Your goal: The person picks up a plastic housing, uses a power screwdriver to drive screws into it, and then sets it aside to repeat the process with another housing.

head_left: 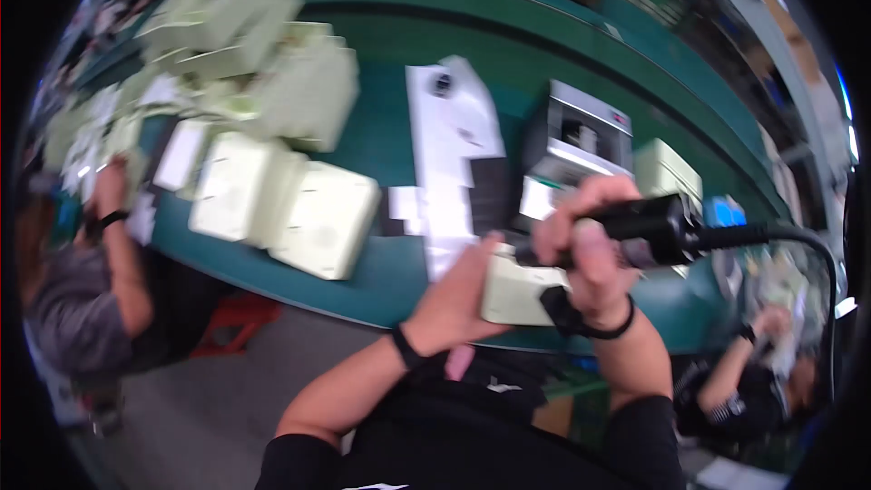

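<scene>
Pale green casing [510,289] is held low in the middle of the view, just over the near edge of the green bench [381,141], and is gripped between the two hands. The left hand [458,295] is wrapped against its left end from below, fingers closed on it, while the right hand [585,249] is clenched around a black corded tool [658,229] directly above the casing's right part. The tool's long axis is laid roughly left to right, its working tip pointed left toward the casing's top face, and its cable [798,240] is led off to the right and curves downward. Whether the tip is touching the casing cannot be told, since it is hidden behind the right fingers. The casing's long side is seen running left to right, parallel to the tool. The left hand is the one bearing the piece; the right is just above it. Just beyond the hands a grey and black boxlike unit [581,136] and a white card sheet [454,141] are set on the bench, so room ahead is tight. More pale green casings [318,218] are laid well to the left. Open room is left toward the body. A co-worker's arm [122,249] is seen at far left, another person [753,381] at lower right.
</scene>
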